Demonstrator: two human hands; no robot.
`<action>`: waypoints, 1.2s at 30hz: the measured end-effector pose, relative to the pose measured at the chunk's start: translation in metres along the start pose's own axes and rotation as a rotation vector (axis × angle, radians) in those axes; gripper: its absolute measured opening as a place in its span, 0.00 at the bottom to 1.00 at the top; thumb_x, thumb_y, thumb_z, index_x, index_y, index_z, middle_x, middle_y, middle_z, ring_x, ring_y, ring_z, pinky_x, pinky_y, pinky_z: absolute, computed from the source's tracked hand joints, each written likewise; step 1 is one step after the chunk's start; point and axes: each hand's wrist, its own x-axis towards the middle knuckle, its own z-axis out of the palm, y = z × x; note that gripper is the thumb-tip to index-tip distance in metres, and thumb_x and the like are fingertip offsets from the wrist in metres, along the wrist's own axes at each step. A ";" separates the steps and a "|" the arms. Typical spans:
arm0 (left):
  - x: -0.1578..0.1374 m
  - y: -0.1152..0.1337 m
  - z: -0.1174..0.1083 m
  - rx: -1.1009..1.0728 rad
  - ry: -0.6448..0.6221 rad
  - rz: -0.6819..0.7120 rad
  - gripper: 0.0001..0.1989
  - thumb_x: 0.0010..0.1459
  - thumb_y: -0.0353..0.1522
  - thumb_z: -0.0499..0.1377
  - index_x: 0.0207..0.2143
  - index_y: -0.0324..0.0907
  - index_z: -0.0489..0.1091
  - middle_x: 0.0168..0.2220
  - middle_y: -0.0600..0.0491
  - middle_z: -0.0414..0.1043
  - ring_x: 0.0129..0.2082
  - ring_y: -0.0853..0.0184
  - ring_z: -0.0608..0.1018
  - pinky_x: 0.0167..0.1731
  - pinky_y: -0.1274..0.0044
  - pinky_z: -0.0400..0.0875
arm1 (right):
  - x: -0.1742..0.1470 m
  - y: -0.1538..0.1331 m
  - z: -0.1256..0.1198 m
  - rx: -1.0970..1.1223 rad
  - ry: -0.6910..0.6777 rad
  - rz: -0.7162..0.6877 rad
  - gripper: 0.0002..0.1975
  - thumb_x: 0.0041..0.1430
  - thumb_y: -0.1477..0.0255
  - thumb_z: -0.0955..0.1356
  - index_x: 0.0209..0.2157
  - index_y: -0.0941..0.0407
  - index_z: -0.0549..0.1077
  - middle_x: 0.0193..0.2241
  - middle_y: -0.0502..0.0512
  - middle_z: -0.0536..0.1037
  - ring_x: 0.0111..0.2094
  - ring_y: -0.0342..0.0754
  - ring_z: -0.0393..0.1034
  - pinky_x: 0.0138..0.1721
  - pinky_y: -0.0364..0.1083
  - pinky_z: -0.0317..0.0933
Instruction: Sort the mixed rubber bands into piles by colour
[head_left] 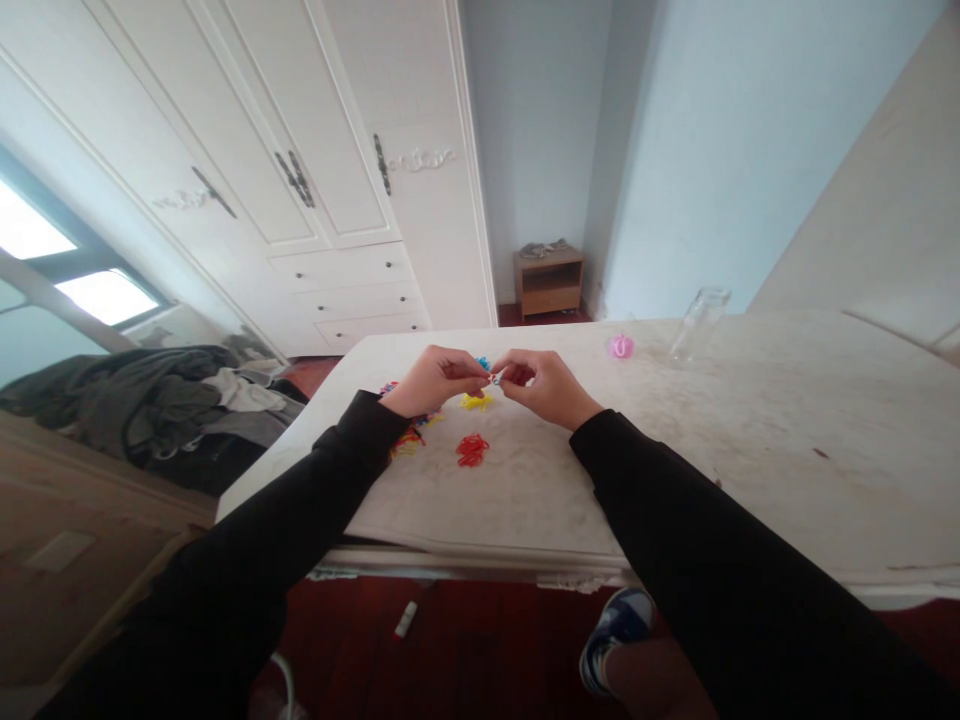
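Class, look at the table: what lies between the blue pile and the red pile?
In the head view, the yellow pile lies between the blue pile and the red pile; the hands partly screen the blue one.

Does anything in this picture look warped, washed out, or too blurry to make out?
Head view: the wardrobe leans and stretches, as if through a wide lens; head view: the window is blown out white near the left edge; head view: the small piece between the left hand and right hand is too soft to identify.
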 end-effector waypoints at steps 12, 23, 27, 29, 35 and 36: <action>0.000 0.000 0.002 0.013 0.008 -0.007 0.16 0.48 0.39 0.72 0.31 0.35 0.77 0.24 0.48 0.80 0.24 0.68 0.81 0.27 0.79 0.77 | 0.001 0.000 0.000 0.022 -0.009 0.005 0.04 0.51 0.77 0.69 0.29 0.59 0.77 0.23 0.50 0.77 0.25 0.42 0.69 0.31 0.42 0.64; 0.000 0.001 0.002 0.018 0.002 0.003 0.16 0.50 0.39 0.72 0.31 0.35 0.77 0.24 0.48 0.80 0.24 0.68 0.81 0.27 0.79 0.77 | 0.001 0.002 -0.001 0.045 0.032 0.048 0.06 0.53 0.71 0.71 0.26 0.57 0.72 0.24 0.51 0.77 0.27 0.44 0.70 0.32 0.44 0.65; -0.001 0.001 0.002 0.019 -0.016 0.006 0.15 0.50 0.39 0.71 0.32 0.35 0.78 0.24 0.48 0.79 0.24 0.68 0.81 0.27 0.79 0.77 | 0.001 0.002 0.000 0.085 -0.030 0.054 0.07 0.53 0.70 0.72 0.34 0.58 0.75 0.24 0.50 0.77 0.25 0.43 0.69 0.30 0.43 0.63; -0.001 0.001 0.001 0.017 -0.014 0.011 0.15 0.51 0.39 0.71 0.32 0.35 0.77 0.24 0.48 0.79 0.24 0.68 0.81 0.27 0.79 0.77 | 0.001 0.002 -0.001 0.062 -0.044 0.041 0.06 0.54 0.70 0.71 0.34 0.58 0.77 0.24 0.50 0.77 0.25 0.43 0.68 0.30 0.43 0.62; 0.000 0.001 0.001 0.029 -0.006 0.011 0.13 0.52 0.37 0.70 0.32 0.35 0.77 0.24 0.49 0.79 0.24 0.69 0.80 0.28 0.79 0.76 | 0.002 0.001 -0.002 0.014 -0.010 -0.001 0.05 0.57 0.71 0.71 0.30 0.58 0.77 0.25 0.51 0.77 0.28 0.43 0.68 0.33 0.44 0.61; 0.000 0.001 0.001 0.036 0.001 0.013 0.12 0.53 0.36 0.69 0.32 0.35 0.77 0.24 0.50 0.79 0.24 0.70 0.80 0.28 0.79 0.76 | 0.002 0.001 -0.002 0.005 0.002 -0.002 0.05 0.57 0.71 0.71 0.29 0.58 0.77 0.25 0.51 0.77 0.28 0.43 0.68 0.33 0.44 0.61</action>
